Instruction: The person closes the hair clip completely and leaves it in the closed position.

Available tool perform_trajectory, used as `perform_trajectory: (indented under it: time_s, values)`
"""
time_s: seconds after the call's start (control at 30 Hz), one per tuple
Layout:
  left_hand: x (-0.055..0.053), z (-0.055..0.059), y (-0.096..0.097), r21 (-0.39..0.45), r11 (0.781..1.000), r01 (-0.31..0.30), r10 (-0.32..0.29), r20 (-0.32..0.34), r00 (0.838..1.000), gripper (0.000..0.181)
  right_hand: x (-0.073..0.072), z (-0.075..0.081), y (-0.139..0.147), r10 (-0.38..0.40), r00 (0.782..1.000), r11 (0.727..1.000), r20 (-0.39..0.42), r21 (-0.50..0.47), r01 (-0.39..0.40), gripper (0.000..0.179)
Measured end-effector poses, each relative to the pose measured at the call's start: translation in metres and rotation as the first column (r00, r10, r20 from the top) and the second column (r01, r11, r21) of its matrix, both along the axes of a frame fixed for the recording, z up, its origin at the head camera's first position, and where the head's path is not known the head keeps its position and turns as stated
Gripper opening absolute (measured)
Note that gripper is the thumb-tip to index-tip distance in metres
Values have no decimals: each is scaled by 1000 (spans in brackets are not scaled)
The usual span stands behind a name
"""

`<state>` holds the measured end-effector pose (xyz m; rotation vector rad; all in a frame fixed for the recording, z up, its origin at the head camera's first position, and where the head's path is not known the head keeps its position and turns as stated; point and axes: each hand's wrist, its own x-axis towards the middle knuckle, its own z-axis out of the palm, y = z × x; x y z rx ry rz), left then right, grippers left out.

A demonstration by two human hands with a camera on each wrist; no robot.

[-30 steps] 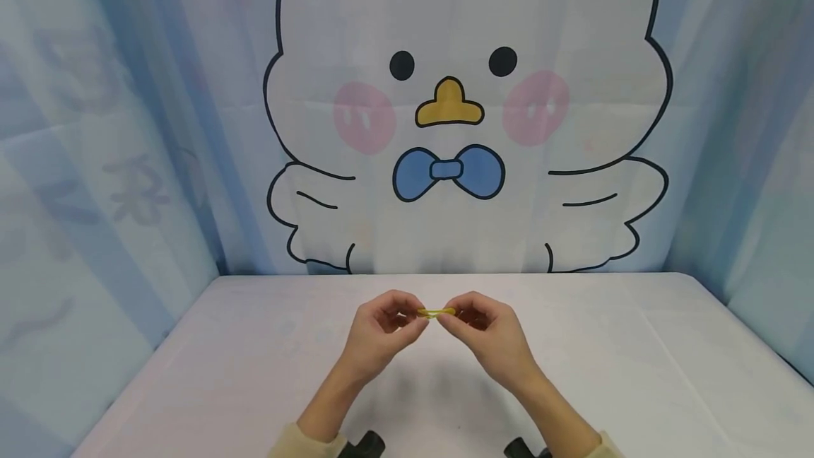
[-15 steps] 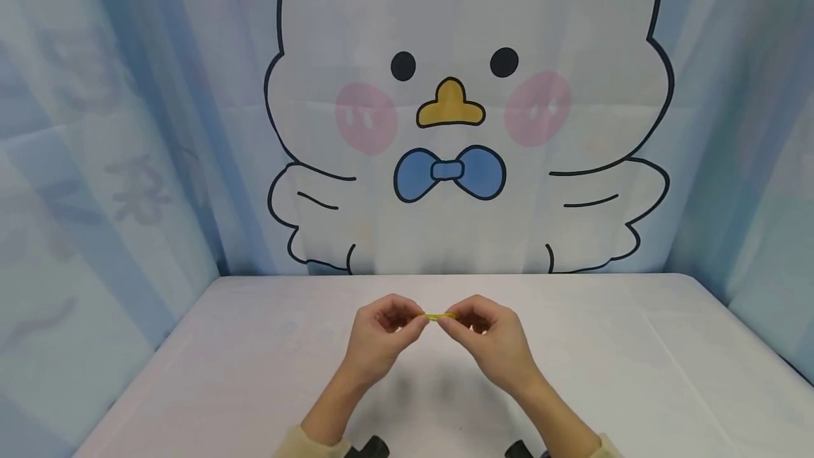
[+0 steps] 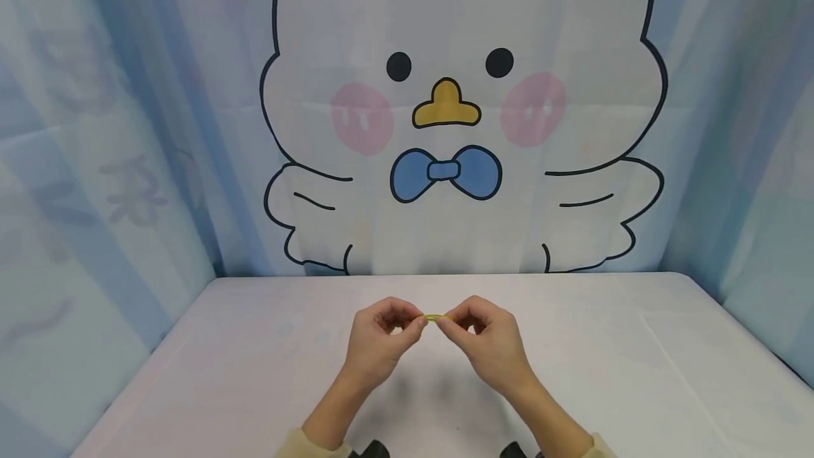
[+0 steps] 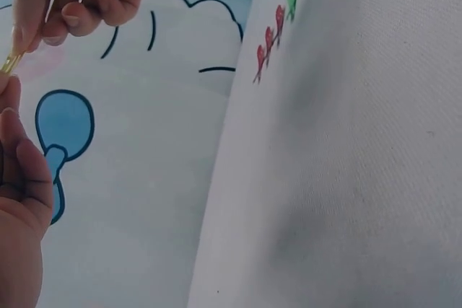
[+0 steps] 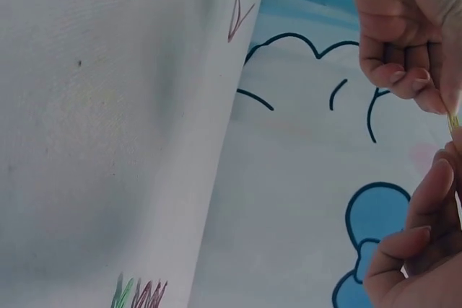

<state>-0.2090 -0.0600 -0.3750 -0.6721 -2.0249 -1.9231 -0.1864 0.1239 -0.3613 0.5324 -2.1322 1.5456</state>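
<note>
A thin yellow rubber band (image 3: 434,317), seen as a narrow loop, is held level between the two hands above the white table. My left hand (image 3: 381,345) pinches its left end between thumb and fingertips. At the other end my right hand (image 3: 490,345) pinches it the same way. Only a short stretch of the band shows between the fingertips; the ends are hidden by the fingers. In the left wrist view, the band (image 4: 10,63) appears at the left edge between both hands. The right wrist view shows a bit of the band (image 5: 453,124) at its right edge.
The white tabletop (image 3: 254,373) lies under both hands. Behind it hangs a curtain (image 3: 445,232) printed with a cartoon bird and blue bow tie. Red and green scribbles (image 4: 269,35) mark the pale surface. Black wrist mounts (image 3: 372,449) show at the bottom.
The hands have come slightly closer together and a little lower. Less of the yellow rubber band shows between the fingertips, and its strands look closer together. Both pinches continue.
</note>
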Motion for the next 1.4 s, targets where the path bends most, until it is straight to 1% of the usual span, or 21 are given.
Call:
perform_trajectory:
  time_s: [0.23, 0.37, 0.47, 0.57, 0.67, 0.8, 0.97, 1.1, 1.27, 1.4]
  values:
    - [0, -1, 0, -11, 1000, -5, 5, 4, 1000, 6, -1, 1, 1, -23, 997, 999, 69, 28, 21, 14]
    - [0, 0, 0, -15, 1000, 2, -1, 21, 1000, 6, -1, 0, 1, -30, 997, 999, 65, 45, 27, 11]
    - [2, 0, 1, -22, 1000, 6, -5, 44, 999, 6, -3, -2, 2, -40, 999, 996, 4, 82, 40, 12]
    - [2, 1, 1, -35, 999, 2, 0, 62, 998, 7, -4, -5, 3, -38, 994, 991, -104, 121, 50, 17]
    - [3, 1, 2, -38, 999, -3, 7, 92, 996, 8, -5, -6, 4, -23, 977, 986, -212, 158, 58, 24]
    - [2, 0, 2, -24, 1000, -2, 5, 145, 989, 9, -7, -7, 6, -5, 954, 975, -299, 211, 71, 30]
    - [0, 0, 2, -3, 1000, 0, 1, 200, 980, 10, -10, -8, 7, 14, 935, 964, -356, 253, 82, 32]
    - [-1, -1, 1, 1, 1000, 9, -9, 222, 975, 11, -12, -10, 8, 15, 928, 956, -372, 277, 95, 31]
    - [-3, -4, 0, 4, 999, 32, -32, 211, 977, 11, -12, -11, 8, -3, 926, 948, -378, 292, 123, 28]
    - [-4, -5, -2, -8, 999, 53, -51, 190, 980, 11, -12, -12, 9, -5, 923, 948, -386, 292, 127, 27]
